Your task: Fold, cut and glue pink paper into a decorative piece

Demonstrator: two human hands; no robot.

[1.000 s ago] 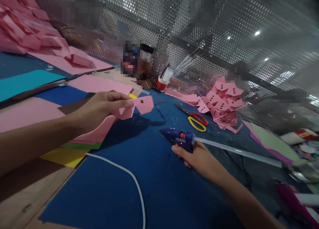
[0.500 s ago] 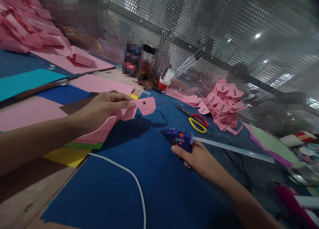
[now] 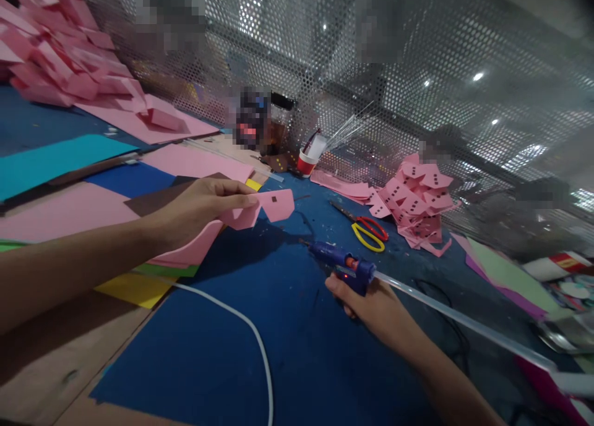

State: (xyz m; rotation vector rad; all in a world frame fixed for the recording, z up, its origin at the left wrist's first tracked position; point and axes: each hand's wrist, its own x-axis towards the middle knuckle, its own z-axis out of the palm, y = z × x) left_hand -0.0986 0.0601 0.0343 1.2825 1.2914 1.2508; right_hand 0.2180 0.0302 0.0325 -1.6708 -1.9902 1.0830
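Observation:
My left hand pinches a folded pink paper piece with a small dark square on it, held above the blue sheet. My right hand grips a blue hot glue gun with a long clear glue stick sticking out behind it. The gun's nozzle points left, toward the pink piece, with a gap between them. A small red light glows on the gun.
Red and yellow scissors lie beyond the gun, beside a heap of pink cut pieces. A red cup stands by the perforated metal screen. Coloured paper sheets spread at left. A white cord crosses the blue sheet.
The glue gun has tilted slightly and shifted right and down in view as the camera moved. The left hand still holds the pink piece in much the same pose.

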